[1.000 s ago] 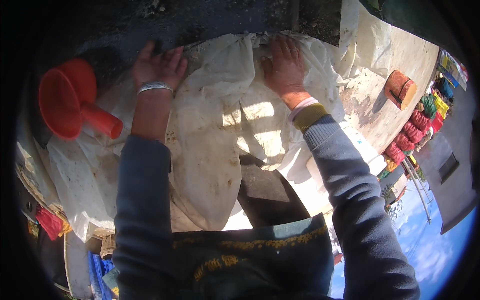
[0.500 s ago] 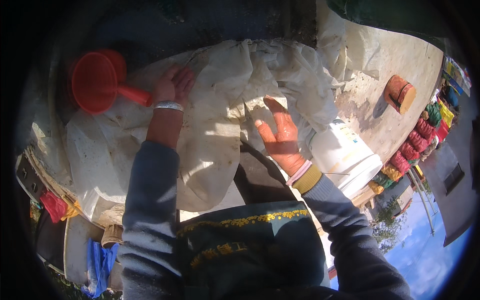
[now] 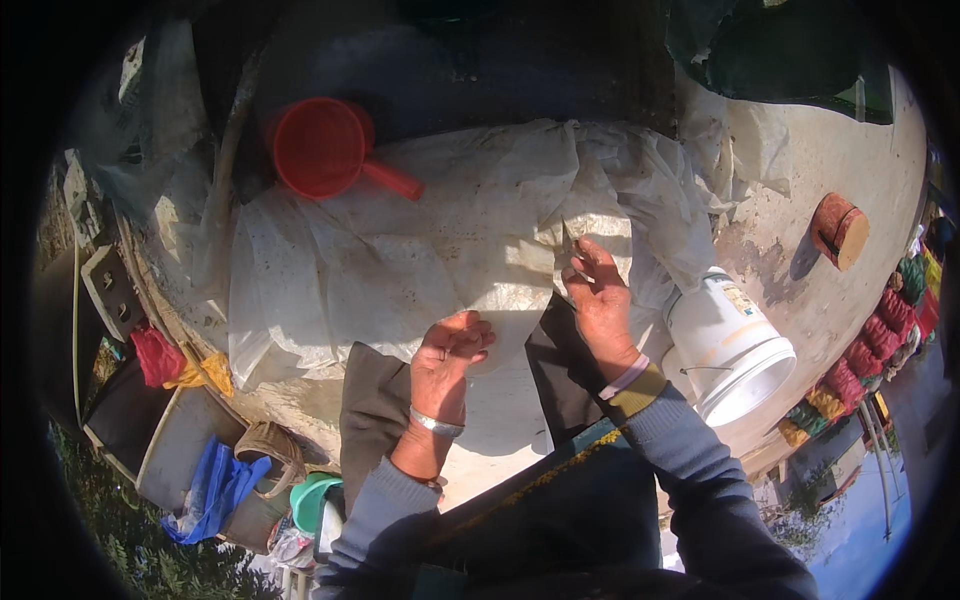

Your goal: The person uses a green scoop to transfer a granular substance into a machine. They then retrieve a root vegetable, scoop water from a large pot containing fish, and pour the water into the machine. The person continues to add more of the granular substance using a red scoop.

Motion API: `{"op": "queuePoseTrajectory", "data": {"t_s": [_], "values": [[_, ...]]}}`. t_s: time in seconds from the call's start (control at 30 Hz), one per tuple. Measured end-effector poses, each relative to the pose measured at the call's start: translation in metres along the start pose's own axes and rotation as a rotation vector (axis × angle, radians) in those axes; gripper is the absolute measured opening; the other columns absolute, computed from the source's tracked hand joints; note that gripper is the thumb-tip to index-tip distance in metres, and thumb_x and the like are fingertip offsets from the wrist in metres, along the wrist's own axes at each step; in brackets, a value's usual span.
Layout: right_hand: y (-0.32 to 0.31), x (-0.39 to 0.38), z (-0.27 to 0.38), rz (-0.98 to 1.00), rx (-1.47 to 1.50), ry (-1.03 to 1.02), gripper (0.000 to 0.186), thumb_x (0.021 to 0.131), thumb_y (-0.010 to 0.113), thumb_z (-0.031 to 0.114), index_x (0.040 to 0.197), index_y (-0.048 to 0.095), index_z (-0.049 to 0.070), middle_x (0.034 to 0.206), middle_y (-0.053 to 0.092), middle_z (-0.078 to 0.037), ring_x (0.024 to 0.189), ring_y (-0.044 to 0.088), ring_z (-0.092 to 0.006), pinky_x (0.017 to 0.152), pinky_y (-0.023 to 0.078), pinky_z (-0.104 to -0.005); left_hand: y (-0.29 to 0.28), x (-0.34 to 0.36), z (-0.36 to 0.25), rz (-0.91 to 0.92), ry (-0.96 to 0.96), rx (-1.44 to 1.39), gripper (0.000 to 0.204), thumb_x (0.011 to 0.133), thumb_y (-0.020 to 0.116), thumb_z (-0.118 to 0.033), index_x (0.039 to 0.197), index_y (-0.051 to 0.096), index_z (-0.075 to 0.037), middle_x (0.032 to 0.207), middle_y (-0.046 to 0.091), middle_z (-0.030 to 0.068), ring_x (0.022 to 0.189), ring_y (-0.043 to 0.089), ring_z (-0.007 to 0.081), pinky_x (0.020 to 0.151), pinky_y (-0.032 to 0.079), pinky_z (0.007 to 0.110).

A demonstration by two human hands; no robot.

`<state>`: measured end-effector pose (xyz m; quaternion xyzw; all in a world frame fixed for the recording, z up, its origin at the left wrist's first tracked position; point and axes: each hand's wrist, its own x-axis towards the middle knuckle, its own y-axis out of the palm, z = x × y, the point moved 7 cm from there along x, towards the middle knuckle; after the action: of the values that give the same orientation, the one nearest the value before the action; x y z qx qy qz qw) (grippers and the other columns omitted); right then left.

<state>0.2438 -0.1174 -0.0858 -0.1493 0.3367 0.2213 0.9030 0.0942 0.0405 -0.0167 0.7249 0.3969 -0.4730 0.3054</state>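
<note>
My left hand [image 3: 450,365] is raised above my lap, its fingers loosely bent and holding nothing. A silver bracelet [image 3: 436,422] circles that wrist. To its right, my right hand [image 3: 603,312] hangs in front of the crumpled translucent plastic sheet [image 3: 400,260], fingers half curled and apart, with no object visible in them. The sheet covers the surface before me. On its far left part rests a red dipper [image 3: 318,150], handle pointing right. A white bucket [image 3: 725,340] lies tipped beside my right forearm, its open mouth facing toward me.
A short brown wooden block [image 3: 838,232] stands on the pale ground [image 3: 770,210] at the right. Several colourful bundles [image 3: 868,340] line the right rim. On the left are a blue plastic bag [image 3: 215,490], a woven basket [image 3: 272,455] and a green container [image 3: 312,500].
My left hand has drawn back from near the dipper's handle toward my lap. The right hand's fingers have curled in from a wider spread. The view has shifted, with more ground visible at left.
</note>
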Motion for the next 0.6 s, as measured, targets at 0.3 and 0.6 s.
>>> {"op": "queuePoseTrajectory", "data": {"t_s": [0.3,0.6], "values": [[0.056,0.01,0.057,0.161,-0.177,-0.261,0.041,0.083,0.057,-0.002,0.123,0.051,0.003,0.118,0.055,-0.012,0.099,0.059,-0.0183,0.081,0.047,-0.0258,-0.019,0.015,0.01,0.093,0.174,-0.051,0.023,0.089,0.057,-0.003,0.112,0.057,-0.002,0.094,0.064,0.0057,0.085,0.06,0.0117,0.079,0.047,0.025],[0.212,0.124,0.01,0.297,-1.013,-0.34,0.072,0.077,0.066,0.042,0.133,0.039,0.005,0.118,0.056,-0.02,0.106,0.057,-0.0341,0.089,0.046,-0.039,-0.023,0.039,0.013,0.225,0.215,-0.302,0.029,0.083,0.054,0.008,0.111,0.054,0.003,0.094,0.062,0.0093,0.085,0.059,0.0145,0.081,0.046,0.026]]}}
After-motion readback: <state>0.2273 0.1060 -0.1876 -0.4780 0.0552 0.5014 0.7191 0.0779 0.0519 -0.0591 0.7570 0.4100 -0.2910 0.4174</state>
